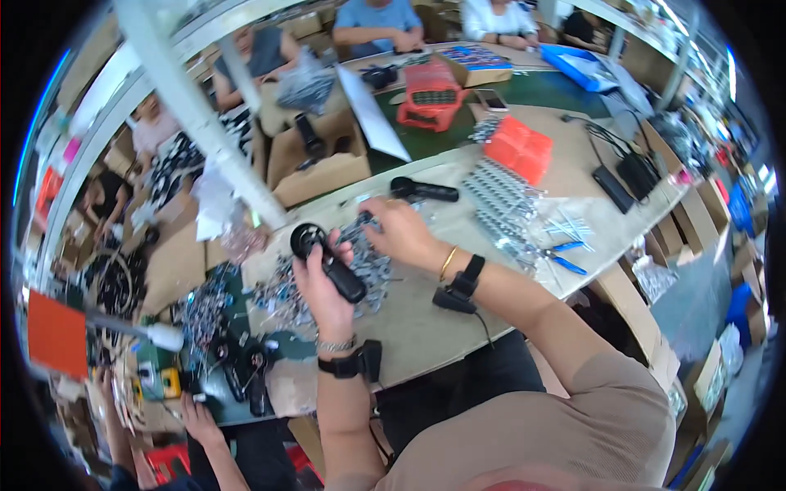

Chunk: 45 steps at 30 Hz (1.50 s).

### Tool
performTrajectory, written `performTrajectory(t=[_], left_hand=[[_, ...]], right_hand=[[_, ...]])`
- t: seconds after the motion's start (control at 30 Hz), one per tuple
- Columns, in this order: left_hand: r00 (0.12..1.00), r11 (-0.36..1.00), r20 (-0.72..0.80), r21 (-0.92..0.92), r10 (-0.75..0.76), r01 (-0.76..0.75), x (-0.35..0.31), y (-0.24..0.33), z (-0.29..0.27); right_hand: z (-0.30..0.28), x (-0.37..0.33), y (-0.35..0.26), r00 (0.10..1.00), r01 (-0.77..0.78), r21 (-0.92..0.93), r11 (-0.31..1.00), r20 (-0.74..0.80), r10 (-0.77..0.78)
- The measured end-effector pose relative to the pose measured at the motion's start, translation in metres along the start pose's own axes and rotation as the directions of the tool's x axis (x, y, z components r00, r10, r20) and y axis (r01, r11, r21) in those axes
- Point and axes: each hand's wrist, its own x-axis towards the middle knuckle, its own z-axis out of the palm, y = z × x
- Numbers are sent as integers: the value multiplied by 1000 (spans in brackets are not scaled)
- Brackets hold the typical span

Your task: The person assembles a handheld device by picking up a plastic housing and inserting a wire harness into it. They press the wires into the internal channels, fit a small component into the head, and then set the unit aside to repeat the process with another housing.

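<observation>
The left hand (322,284) is closed around a black handheld fan body (345,281), thumb on one side and fingers on the other, above the left part of the worktop (434,315). The body lies across the palm, its round, open head facing up and its handle slanting toward the near edge; this grip seems meant to steady the body while leaving the head uncovered.

The right hand (404,235) reaches in just beside it, thumb and fingertips drawn nearly together over a heap of small wired metal parts (378,277). Something small and dark shows at the fingertips, but I cannot tell whether it is pinched or merely touched. The heap lies loose beneath both hands, probably so that single pieces can be picked without stretching.

A second black fan body (426,191) lies near the far edge, past the right hand, likely parked there to keep the space in front free. Farther right, silver parts (498,200) sit in neat rows beside a red-orange tray (519,150), an order that would suit counting or quick picking. Blue-handled pliers (571,265) rest by the near edge toward the right corner, apparently within the right hand's easy reach
</observation>
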Motion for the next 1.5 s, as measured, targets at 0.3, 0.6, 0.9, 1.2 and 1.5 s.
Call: performTrajectory(t=[0.3,0.6,0.9,1.2,1.5], left_hand=[[972,964,171,241,-159,115,-18,-12,14],[890,896,256,341,-378,283,-22,-24,19],[868,866,260,399,-423,302,-26,-29,21],[847,864,325,429,-420,264,-27,-30,20],[829,844,355,484,-431,231,-27,-26,23]], right_hand=[[-26,-36,9,952,-120,758,641,-96,291],[-56,-36,15,918,-231,921,312,100,384],[-56,-51,17,972,-232,633,739,114,208],[-52,-50,18,994,87,408,909,30,-108],[-56,-53,15,996,-42,464,885,93,-1]])
